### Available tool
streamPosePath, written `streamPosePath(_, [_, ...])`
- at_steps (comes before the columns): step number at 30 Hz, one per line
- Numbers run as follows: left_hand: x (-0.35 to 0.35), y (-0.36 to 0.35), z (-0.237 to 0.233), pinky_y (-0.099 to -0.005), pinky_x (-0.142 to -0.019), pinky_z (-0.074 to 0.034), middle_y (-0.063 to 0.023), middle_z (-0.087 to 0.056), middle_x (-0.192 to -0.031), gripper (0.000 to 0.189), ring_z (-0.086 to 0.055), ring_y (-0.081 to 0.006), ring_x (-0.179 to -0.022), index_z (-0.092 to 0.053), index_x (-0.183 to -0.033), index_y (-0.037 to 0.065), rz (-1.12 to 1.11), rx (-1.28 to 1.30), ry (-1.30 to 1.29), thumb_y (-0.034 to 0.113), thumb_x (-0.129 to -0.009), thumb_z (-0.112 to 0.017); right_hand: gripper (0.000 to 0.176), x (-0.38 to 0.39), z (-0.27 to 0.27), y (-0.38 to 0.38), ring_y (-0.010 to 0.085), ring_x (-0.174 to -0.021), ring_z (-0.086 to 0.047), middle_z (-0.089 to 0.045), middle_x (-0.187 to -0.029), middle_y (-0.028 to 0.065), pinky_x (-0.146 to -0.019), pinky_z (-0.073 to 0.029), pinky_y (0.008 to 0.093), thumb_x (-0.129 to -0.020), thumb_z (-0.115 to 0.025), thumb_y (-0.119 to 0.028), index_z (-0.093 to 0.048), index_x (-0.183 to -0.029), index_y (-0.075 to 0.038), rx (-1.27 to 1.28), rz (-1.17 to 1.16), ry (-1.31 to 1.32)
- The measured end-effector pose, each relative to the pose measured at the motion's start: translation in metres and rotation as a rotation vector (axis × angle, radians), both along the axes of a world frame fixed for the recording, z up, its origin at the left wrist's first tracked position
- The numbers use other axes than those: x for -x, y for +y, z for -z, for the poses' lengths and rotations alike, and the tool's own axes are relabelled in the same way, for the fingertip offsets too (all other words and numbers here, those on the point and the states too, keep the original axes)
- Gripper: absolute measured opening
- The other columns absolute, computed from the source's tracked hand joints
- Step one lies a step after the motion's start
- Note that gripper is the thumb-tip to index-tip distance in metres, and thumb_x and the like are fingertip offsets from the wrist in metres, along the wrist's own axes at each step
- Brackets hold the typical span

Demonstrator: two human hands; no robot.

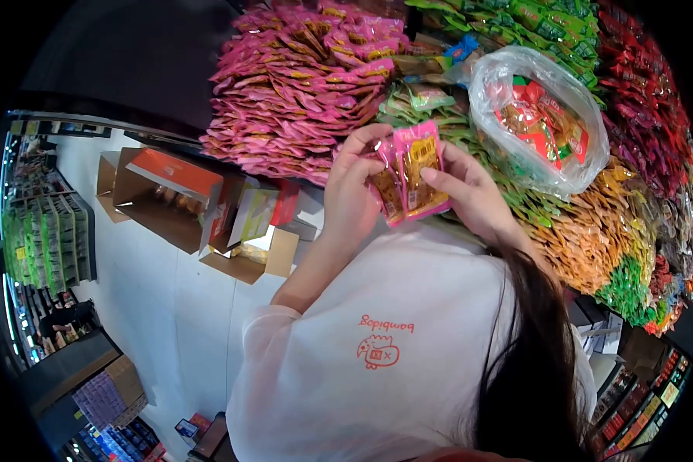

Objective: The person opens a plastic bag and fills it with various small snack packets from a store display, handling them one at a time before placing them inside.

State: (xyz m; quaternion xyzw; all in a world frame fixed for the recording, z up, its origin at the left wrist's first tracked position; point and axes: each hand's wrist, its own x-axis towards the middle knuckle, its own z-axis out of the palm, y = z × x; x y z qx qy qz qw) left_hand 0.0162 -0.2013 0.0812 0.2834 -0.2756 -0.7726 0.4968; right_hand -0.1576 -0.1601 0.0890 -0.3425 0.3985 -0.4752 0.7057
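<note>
Two pink snack packets with brown contents show in front of my chest, side by side and partly overlapping. My left hand (356, 173) is closed with its fingers and thumb on the left packet (386, 183). My right hand (467, 185) grips the right packet (422, 158), its thumb pressed on the front. Beyond my hands lies a large heap of similar pink packets (296, 92). Just past my right hand stands a clear plastic bag (489, 85), its mouth wide, with red and orange packets (543, 115) inside.
Green packets (516, 27), dark red packets (643, 92) and orange packets (585, 239) are piled around the bag. Cardboard boxes (158, 196) with flaps up stand on the pale floor (185, 300) at left. Stocked shelves (46, 239) line the far left.
</note>
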Motion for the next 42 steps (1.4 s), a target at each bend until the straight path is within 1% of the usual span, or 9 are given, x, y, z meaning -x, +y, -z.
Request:
streamPosePath(5, [0.010,-0.001,-0.004,-0.0366,-0.101,-0.041,-0.0061,-0.045,-0.098,0.044,-0.051,-0.0242,-0.114,-0.047,-0.118,0.001,-0.097,0.122,0.081,-0.006,-0.075,-0.040,0.041,-0.004,-0.001,0.003,0.0137,-0.116,-0.048,-0.051,-0.124,0.0062,-0.102,-0.038,0.0326,-0.096,-0.054,-0.010,-0.037,-0.132,-0.001,0.045,-0.088,-0.035])
streamPosePath(10, [0.013,-0.015,-0.012,-0.0375,-0.104,-0.040,-0.0073,-0.047,-0.105,0.047,-0.050,-0.0246,-0.117,-0.043,-0.127,0.001,-0.062,0.203,0.077,-0.006,-0.080,-0.041,0.040,0.001,0.000,0.003,0.0140,-0.116,-0.048,-0.052,-0.122,0.0070,-0.102,-0.037,0.0324,-0.095,-0.055,-0.009,-0.038,-0.131,-0.002,0.109,-0.029,-0.028])
streamPosePath(14, [-0.005,-0.074,-0.018,-0.0373,-0.097,-0.038,-0.0106,-0.055,-0.107,0.030,-0.050,-0.0252,-0.109,-0.061,-0.112,0.005,-0.413,0.896,-0.977,0.003,-0.082,-0.059,0.042,0.016,0.012,0.001,0.0147,-0.117,-0.048,-0.053,-0.123,0.0073,-0.102,-0.037,0.0319,-0.095,-0.055,-0.012,-0.038,-0.132,-0.002,0.125,0.124,0.125])
streamPosePath(16, [-0.014,-0.107,-0.013,-0.0402,-0.095,-0.038,-0.0108,-0.059,-0.103,0.021,-0.049,-0.0288,-0.106,-0.067,-0.102,0.007,-0.541,1.137,-1.193,0.006,-0.081,-0.061,0.042,0.019,0.015,0.003,0.0152,-0.119,-0.048,-0.052,-0.127,0.0075,-0.104,-0.035,0.0321,-0.096,-0.054,-0.015,-0.038,-0.132,-0.002,0.139,0.127,0.110])
streamPosePath(25, [-0.024,-0.162,-0.021,-0.0407,-0.086,-0.038,-0.0012,-0.066,-0.096,0.017,-0.051,-0.0270,-0.100,-0.073,-0.093,0.017,-0.064,1.189,-1.808,0.026,-0.080,-0.069,0.043,0.026,0.024,0.007,0.0159,-0.121,-0.046,-0.052,-0.128,0.0081,-0.105,-0.032,0.0327,-0.096,-0.055,-0.017,-0.039,-0.133,-0.002,0.110,0.104,0.048])
streamPosePath(34, [-0.056,-0.193,-0.025,-0.0340,-0.080,-0.043,-0.0053,-0.067,-0.094,0.016,-0.058,-0.0210,-0.089,-0.072,-0.087,0.009,-0.148,1.254,-1.643,0.023,-0.081,-0.070,0.043,0.025,0.027,0.007,0.0159,-0.119,-0.048,-0.053,-0.127,0.0076,-0.104,-0.034,0.0328,-0.095,-0.056,-0.016,-0.038,-0.132,-0.003,0.124,0.120,0.030])
streamPosePath(36, [-0.066,-0.212,-0.015,-0.0276,-0.079,-0.043,-0.0060,-0.067,-0.092,0.017,-0.059,-0.0131,-0.086,-0.068,-0.091,0.000,0.046,0.944,-1.342,0.017,-0.087,-0.066,0.043,0.026,0.026,0.007,0.0158,-0.119,-0.048,-0.053,-0.127,0.0076,-0.104,-0.034,0.0328,-0.095,-0.056,-0.016,-0.039,-0.132,-0.003,0.117,0.116,0.042])
streamPosePath(37, [-0.068,-0.218,-0.009,-0.0306,-0.073,-0.048,-0.0138,-0.070,-0.086,0.022,-0.066,-0.0213,-0.078,-0.068,-0.093,-0.001,-0.013,0.947,-1.137,0.019,-0.086,-0.066,0.042,0.026,0.026,0.006,0.0157,-0.119,-0.048,-0.053,-0.127,0.0076,-0.104,-0.034,0.0327,-0.095,-0.056,-0.016,-0.039,-0.131,-0.003,0.110,0.112,0.054])
streamPosePath(42, [-0.076,-0.227,0.000,-0.0303,-0.077,-0.048,-0.0137,-0.071,-0.088,0.022,-0.066,-0.0197,-0.081,-0.067,-0.093,-0.002,0.026,0.814,-1.062,0.019,-0.085,-0.067,0.041,0.026,0.026,0.006,0.0158,-0.119,-0.048,-0.053,-0.127,0.0078,-0.104,-0.034,0.0328,-0.095,-0.056,-0.016,-0.039,-0.131,-0.002,0.099,0.110,0.045])
